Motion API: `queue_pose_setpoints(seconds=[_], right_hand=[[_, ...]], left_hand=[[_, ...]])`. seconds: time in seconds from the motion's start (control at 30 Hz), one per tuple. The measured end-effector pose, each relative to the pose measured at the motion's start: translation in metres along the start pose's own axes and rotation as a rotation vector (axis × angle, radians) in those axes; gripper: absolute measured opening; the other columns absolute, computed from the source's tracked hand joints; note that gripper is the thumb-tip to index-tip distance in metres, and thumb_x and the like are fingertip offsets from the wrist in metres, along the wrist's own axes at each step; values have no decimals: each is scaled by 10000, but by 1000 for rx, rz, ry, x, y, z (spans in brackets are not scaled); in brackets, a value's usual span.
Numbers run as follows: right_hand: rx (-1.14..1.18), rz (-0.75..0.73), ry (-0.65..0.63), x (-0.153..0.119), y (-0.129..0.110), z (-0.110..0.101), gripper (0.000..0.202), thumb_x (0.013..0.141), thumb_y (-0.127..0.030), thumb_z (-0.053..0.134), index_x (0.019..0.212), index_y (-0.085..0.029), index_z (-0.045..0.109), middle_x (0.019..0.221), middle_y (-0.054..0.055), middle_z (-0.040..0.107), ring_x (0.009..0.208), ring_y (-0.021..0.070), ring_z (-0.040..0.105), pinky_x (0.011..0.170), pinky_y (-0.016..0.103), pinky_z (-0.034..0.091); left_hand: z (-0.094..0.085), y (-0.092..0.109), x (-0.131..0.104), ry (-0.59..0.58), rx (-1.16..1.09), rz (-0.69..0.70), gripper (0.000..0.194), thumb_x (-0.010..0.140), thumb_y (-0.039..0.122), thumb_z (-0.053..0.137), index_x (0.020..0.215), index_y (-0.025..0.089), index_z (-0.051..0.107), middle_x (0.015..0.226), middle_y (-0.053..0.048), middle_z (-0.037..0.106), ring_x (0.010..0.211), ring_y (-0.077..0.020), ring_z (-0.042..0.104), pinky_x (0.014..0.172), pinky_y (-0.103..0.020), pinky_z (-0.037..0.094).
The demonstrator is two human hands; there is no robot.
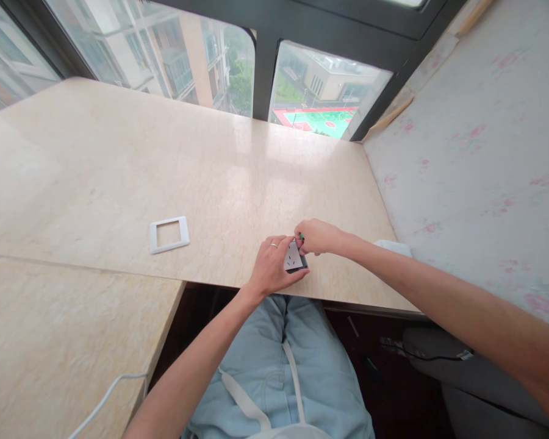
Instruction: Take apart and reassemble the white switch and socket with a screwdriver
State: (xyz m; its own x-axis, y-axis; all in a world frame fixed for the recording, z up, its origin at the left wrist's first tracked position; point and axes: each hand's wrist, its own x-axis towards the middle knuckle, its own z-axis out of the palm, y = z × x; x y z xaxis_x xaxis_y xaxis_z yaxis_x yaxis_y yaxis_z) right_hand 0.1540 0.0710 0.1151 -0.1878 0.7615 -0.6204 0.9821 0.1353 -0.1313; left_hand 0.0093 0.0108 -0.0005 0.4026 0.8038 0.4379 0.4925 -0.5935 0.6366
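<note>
A white socket panel point(293, 258) with dark slots and a dark edge rests on the marble-like counter point(238, 201), close to its front edge. My left hand point(274, 266) holds the panel, fingers at its upper left and thumb at its lower right side. My right hand point(318, 236) is closed around a small green-handled tool point(301, 236) at the panel's upper right corner; the tool's tip is too small to make out. To the left lies a white rectangular frame point(154, 238) with an open middle, flat on the counter and touched by neither hand.
A white cable point(105, 397) runs over the lower left counter section point(64, 329). Something pale point(394, 247) lies behind my right forearm, beside the flowered wall point(476, 158). Windows stand along the back. A grey seat point(430, 347) with a black cable is below right.
</note>
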Motion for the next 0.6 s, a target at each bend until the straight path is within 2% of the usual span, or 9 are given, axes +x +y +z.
queue_pose_setpoints(seconds=[0.1, 0.27, 0.47, 0.6], right_hand=[[104, 42, -88, 9, 3, -2, 121, 702, -124, 746, 812, -150, 703, 586, 26, 659, 504, 145, 625, 481, 228, 445], [216, 81, -121, 13, 6, -2, 115, 651, -96, 737, 732, -148, 674, 453, -5, 572, 423, 139, 544, 413, 234, 401], [332, 90, -104, 5, 9, 5, 102, 655, -96, 699, 706, -168, 647, 407, -23, 535, 392, 126, 504, 379, 223, 359], [369, 83, -48, 0, 10, 6, 97, 669, -105, 690, 711, -177, 639, 416, -24, 532, 415, 145, 547, 372, 222, 366]], left_hand=[[0, 0, 0, 4, 8, 0, 713, 767, 561, 763, 1317, 200, 488, 1221, -138, 641, 1117, -334, 584, 985, -488, 460], [1, -1, -1, 8, 17, -1, 721, 761, 561, 766, 1316, 194, 491, 1226, -144, 637, 1132, -341, 581, 995, -490, 459], [1, -1, 0, 3, 21, -1, 718, 752, 549, 779, 1303, 190, 493, 1224, -139, 639, 1120, -335, 580, 1000, -485, 455], [0, 0, 0, -12, 21, -4, 715, 755, 557, 774, 1302, 191, 495, 1229, -141, 634, 1126, -337, 576, 1012, -489, 447]])
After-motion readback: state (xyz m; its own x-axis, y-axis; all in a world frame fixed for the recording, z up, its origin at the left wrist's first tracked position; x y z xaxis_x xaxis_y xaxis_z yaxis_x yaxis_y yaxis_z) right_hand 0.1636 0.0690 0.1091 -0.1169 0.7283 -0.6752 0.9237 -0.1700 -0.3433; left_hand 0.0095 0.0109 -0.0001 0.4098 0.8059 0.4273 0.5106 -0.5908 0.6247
